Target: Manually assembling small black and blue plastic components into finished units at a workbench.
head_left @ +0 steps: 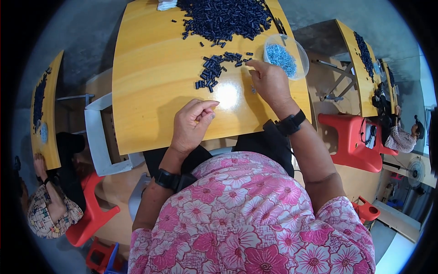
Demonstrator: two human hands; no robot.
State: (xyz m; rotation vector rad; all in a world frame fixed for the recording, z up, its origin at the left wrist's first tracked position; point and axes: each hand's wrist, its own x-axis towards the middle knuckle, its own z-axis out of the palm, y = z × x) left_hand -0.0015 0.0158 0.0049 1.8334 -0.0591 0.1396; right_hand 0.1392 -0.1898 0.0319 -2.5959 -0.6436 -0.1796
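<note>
My left hand (191, 125) is held over the near part of the yellow table (150, 82). Its fingers are curled in, thumb against the index finger; whatever may be between them is hidden. Further right, my right hand (272, 86) reaches forward with its index fingertip beside small black cylindrical pieces (238, 64). The other right fingers fold under the palm, so what they may grip does not show. A loose cluster of the same black pieces (212, 71) lies ahead of both hands. Just beyond my right hand stands a clear round tub (299, 68) of small light-blue pieces (280, 59).
A large heap of black pieces (228, 18) covers the table's far end. A dark slim tool (279, 26) lies by the right edge. A white frame (98, 137) stands left of the table. Co-workers sit at side tables, with red stools (349, 141) around.
</note>
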